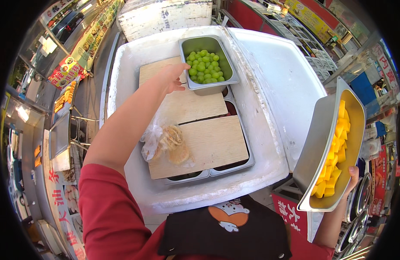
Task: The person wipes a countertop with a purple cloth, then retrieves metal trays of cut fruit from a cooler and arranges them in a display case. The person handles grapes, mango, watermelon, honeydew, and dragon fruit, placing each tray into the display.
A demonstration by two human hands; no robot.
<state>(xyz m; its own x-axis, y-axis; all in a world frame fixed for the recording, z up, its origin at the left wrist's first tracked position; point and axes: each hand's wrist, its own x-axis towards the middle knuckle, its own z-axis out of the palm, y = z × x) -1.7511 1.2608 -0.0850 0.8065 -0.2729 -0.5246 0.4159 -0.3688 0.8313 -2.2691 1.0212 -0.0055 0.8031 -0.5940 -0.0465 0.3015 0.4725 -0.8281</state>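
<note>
My left hand (175, 78) is at the left rim of a steel pan (209, 87) of green grapes (204, 66), thumb at the rim and fingers beside its outer wall. The pan stands on wooden boards (193, 104) inside a white foam box (122, 94). My right hand (352, 178) holds a long steel pan (317, 130) of yellow fruit chunks, seemingly mango (329, 169), tilted at the right. A clear plastic bag (151, 143) with round flat pastries (178, 152) lies on the nearer board (216, 143). More steel pans show partly beneath the boards.
The box's foam lid (274, 65) leans out on the right side. Behind the box stands another worn white box (167, 19). A metal stand (61, 133) and a food tray (66, 97) are at the left. Round steel lids (362, 198) are at the lower right.
</note>
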